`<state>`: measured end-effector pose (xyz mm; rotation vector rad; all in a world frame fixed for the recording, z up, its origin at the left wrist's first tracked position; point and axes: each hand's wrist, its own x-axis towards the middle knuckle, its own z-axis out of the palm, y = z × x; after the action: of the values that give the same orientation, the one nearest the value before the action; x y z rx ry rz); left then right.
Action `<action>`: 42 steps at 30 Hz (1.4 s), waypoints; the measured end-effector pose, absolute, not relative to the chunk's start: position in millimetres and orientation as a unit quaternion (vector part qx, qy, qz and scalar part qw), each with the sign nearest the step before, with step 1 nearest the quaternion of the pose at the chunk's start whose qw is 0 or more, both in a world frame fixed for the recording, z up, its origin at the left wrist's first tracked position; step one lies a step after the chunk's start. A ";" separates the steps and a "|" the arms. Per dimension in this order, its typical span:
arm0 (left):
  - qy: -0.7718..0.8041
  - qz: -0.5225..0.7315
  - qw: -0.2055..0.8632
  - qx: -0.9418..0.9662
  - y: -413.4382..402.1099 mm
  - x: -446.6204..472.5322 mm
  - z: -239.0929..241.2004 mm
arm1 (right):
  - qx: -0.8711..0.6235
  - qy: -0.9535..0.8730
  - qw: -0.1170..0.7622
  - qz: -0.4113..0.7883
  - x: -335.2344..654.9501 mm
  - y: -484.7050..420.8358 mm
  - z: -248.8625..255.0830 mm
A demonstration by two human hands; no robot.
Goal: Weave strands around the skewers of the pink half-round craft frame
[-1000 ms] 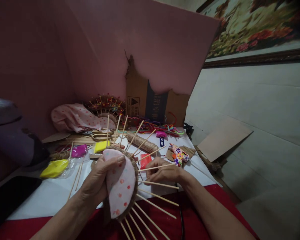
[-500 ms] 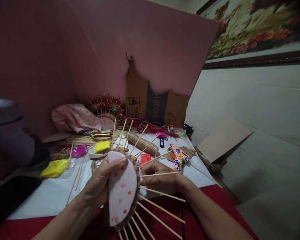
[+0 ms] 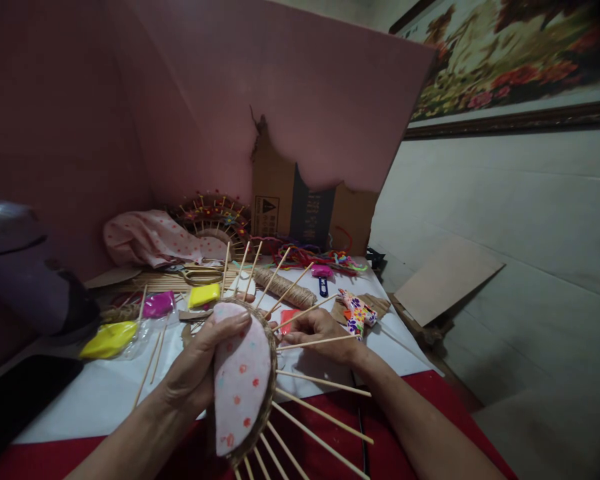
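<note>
The table wears a white sheet (image 3: 97, 400), with red cloth (image 3: 430, 393) showing along the near edge. A dark flat slab (image 3: 30, 393) lies at the near left corner, a bottle (image 3: 25, 287) behind it by the left edge. Farther in come a yellow packet (image 3: 109, 340), a purple packet (image 3: 158, 305) and another yellow one (image 3: 204, 295). Toward the far edge lie a bundle of sticks (image 3: 155, 280), a roll of twine (image 3: 286, 288) and tangled coloured strings (image 3: 305, 255). Near the right edge, a flowered piece (image 3: 359, 315) overlaps brown card (image 3: 380, 305).
</note>
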<state>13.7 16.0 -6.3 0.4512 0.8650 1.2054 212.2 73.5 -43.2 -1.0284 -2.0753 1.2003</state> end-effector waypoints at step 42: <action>0.401 0.635 0.606 0.263 23.5 2.3 1.9 | -0.361 -0.702 0.257 0.557 246.7 76.4 -14.1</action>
<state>2.3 23.5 1.9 0.6079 0.9284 1.4677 246.7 76.4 -14.1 -0.9802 -1.9044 1.5114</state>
